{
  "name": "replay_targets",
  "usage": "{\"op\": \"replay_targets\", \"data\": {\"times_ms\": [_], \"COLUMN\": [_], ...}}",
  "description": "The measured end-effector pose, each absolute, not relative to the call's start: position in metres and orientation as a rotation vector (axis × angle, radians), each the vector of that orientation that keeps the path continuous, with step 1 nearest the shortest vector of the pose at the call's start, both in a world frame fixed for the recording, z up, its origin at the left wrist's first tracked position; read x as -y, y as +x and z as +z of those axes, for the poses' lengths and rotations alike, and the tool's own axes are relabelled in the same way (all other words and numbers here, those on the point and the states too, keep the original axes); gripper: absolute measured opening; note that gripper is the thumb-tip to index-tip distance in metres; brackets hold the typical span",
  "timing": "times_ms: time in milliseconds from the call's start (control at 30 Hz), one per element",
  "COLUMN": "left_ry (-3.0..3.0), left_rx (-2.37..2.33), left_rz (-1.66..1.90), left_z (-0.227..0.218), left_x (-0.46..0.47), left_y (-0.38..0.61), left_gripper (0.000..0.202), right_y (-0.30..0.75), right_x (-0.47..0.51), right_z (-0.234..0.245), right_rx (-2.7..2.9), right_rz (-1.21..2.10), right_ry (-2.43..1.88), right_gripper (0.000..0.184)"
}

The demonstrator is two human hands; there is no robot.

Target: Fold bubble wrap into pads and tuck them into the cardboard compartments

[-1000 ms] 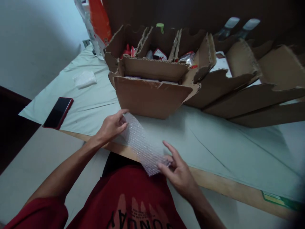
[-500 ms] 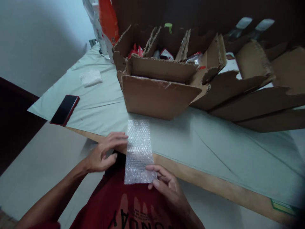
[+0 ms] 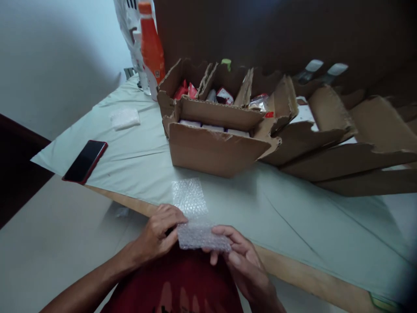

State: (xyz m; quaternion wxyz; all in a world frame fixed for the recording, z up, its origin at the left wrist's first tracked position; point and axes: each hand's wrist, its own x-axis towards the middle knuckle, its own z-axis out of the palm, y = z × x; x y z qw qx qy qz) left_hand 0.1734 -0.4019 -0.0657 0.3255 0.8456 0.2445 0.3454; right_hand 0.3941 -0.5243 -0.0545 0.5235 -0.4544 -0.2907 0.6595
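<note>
A strip of clear bubble wrap point(image 3: 190, 204) lies on the near edge of the table point(image 3: 293, 226), its near end rolled up. My left hand point(image 3: 161, 232) grips the left end of that roll, fingers curled over it. My right hand point(image 3: 239, 256) holds the right end from below, fingers closed on it. Just behind the wrap stands an open cardboard box point(image 3: 215, 150) with dividers, holding several small packets and white boxes.
A phone point(image 3: 85, 161) in a red case lies at the table's left edge. A small folded piece of bubble wrap point(image 3: 125, 118) sits further back. An orange bottle point(image 3: 152, 50) stands behind the box. Flattened cardboard pieces point(image 3: 352, 152) spread to the right.
The strip was turned from slanting to pointing away from me, and its near end has been rolled up. Both hands came together onto the roll. The view tilted up slightly.
</note>
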Motion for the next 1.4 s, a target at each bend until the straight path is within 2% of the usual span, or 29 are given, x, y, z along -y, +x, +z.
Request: {"op": "replay_targets", "data": {"times_ms": [133,300,400,467,533,633,767,867,933,1000,1167,1267,1333,1400], "left_ry": [2.222,2.193,2.209,2.279,2.38,2.527,2.588,2.568,2.558,2.542,2.679,2.851,2.81,2.743], "left_rx": [-0.66,-0.496,-0.468,-0.545,-0.727,-1.02,-1.197,-1.16,-1.105,-1.04,-0.715,-0.469,-0.443,-0.513], "left_rz": [0.876,0.599,0.584,0.688,0.761,0.572,0.171,0.082,0.068,0.16,0.864,0.623,0.426,0.415], "left_z": [-0.062,-0.055,-0.05,-0.049,-0.051,-0.055,-0.06,-0.059,-0.054,-0.047,-0.034,-0.039,-0.042,-0.041], "left_x": [0.408,0.416,0.406,0.39,0.37,0.34,0.319,0.314,0.312,0.312,0.316,0.32,0.324,0.329], "left_y": [0.181,0.196,0.202,0.204,0.207,0.217,0.238,0.249,0.25,0.244,0.213,0.19,0.178,0.172], "left_gripper": [0.018,0.016,0.014,0.013,0.015,0.024,0.044,0.03,0.017,0.015,0.018,0.024,0.037,0.048], "right_y": [0.421,0.481,0.508,0.52,0.528,0.535,0.533,0.525,0.519,0.513,0.505,0.507,0.511,0.513], "right_x": [0.519,0.507,0.5,0.497,0.493,0.485,0.472,0.47,0.473,0.476,0.487,0.499,0.508,0.513], "right_z": [-0.051,-0.039,-0.039,-0.045,-0.054,-0.068,-0.082,-0.081,-0.073,-0.059,-0.03,-0.036,-0.045,-0.048], "right_rx": [0.793,1.254,1.417,1.405,1.379,1.524,1.825,1.898,1.884,1.825,1.834,2.09,2.18,2.14], "right_rz": [1.433,1.117,0.739,0.437,0.272,0.246,0.21,0.196,0.176,0.095,-0.143,-0.07,0.02,0.06], "right_ry": [-1.268,-1.782,-2.049,-2.114,-2.135,-2.166,-2.191,-2.141,-2.055,-1.918,-1.581,-1.586,-1.646,-1.706], "right_gripper": [0.044,0.043,0.04,0.045,0.053,0.059,0.041,0.018,0.011,0.007,0.02,0.025,0.03,0.032]}}
